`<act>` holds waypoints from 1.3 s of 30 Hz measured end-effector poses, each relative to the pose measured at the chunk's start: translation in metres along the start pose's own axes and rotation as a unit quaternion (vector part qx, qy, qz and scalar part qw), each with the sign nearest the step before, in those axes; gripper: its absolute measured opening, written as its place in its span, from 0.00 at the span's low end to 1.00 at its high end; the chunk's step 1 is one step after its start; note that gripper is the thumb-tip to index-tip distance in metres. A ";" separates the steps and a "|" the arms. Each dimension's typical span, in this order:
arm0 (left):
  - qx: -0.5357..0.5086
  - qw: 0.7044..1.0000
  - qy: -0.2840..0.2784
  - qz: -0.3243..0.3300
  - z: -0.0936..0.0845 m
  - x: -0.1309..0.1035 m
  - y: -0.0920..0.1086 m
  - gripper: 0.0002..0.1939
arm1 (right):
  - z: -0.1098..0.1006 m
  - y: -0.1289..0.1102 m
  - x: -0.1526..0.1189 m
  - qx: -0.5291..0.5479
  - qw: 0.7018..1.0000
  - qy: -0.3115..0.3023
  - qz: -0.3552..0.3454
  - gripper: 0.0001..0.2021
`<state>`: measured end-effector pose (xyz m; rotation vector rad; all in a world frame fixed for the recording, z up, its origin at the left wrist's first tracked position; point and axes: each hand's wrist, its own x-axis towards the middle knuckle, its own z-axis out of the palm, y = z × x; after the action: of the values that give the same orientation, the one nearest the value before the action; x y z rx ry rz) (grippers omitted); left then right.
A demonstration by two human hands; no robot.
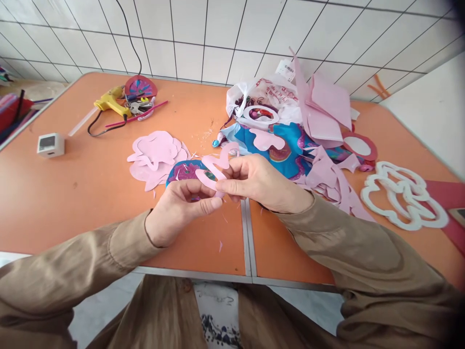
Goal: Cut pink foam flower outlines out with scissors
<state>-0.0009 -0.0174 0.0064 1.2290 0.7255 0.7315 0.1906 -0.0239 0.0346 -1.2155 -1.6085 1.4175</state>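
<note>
My left hand (181, 208) and my right hand (254, 182) meet above the middle of the orange table. Between them they pinch a curved pink cut-out strip (209, 177), which loops up past my right fingertips. Behind the hands lies a round blue and purple patterned piece (181, 170), partly hidden by them. To its left is a pile of pink cut-out shapes (158, 152). A single rounded pink shape (269, 140) rests on blue patterned fabric (285, 167) behind my right hand.
A yellow glue gun (112, 103) with keys and a white cube (51, 145) stand at the left. Pink sheets (327, 109), a plastic bag (286, 99), pink scraps (336, 182) and white cloud-shaped outlines (401, 196) lie at the right. A metal seam (248, 242) crosses the table.
</note>
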 end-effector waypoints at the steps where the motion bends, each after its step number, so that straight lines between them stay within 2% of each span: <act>1: -0.003 1.000 0.002 0.010 0.000 0.000 0.000 0.11 | 0.001 0.000 0.001 -0.007 1.000 0.003 -0.004 0.15; 4: -0.013 1.000 0.001 0.009 -0.001 0.003 0.000 0.11 | 0.005 -0.001 0.002 -0.030 0.999 0.011 -0.010 0.17; 7: -0.024 0.999 -0.008 -0.039 -0.006 0.007 0.000 0.12 | 0.005 -0.004 0.002 -0.049 0.999 -0.005 -0.004 0.17; 12: -0.063 0.988 -0.080 -0.117 -0.009 0.012 -0.001 0.16 | 0.003 -0.005 0.005 -0.036 0.997 -0.060 0.032 0.13; 14: -0.103 0.981 -0.078 -0.146 -0.008 0.012 -0.003 0.17 | 0.002 -0.005 0.006 -0.033 0.996 -0.070 0.042 0.14; 21: -0.256 0.943 -0.062 -0.204 -0.005 0.008 -0.010 0.19 | -0.010 -0.014 0.000 -0.057 0.997 -0.021 0.044 0.22; 26: -0.303 0.922 -0.062 -0.234 -0.007 0.007 -0.016 0.18 | -0.016 -0.017 -0.004 -0.104 0.993 -0.003 0.055 0.15; 32: -0.298 0.924 -0.075 -0.228 -0.012 0.011 -0.022 0.20 | -0.020 -0.014 -0.004 -0.198 0.978 -0.047 0.045 0.12; 35: -0.275 0.934 -0.077 -0.214 -0.015 0.012 -0.023 0.20 | -0.035 -0.012 -0.005 -0.259 0.961 -0.050 0.080 0.09; 39: -0.258 0.948 -0.075 -0.170 -0.022 0.015 -0.025 0.21 | -0.060 -0.003 -0.014 -0.379 0.919 -0.032 0.100 0.06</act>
<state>-0.0081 0.0026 -0.0237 0.6502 0.5519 0.4903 0.2494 -0.0153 0.0506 -1.8139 -2.2342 0.9522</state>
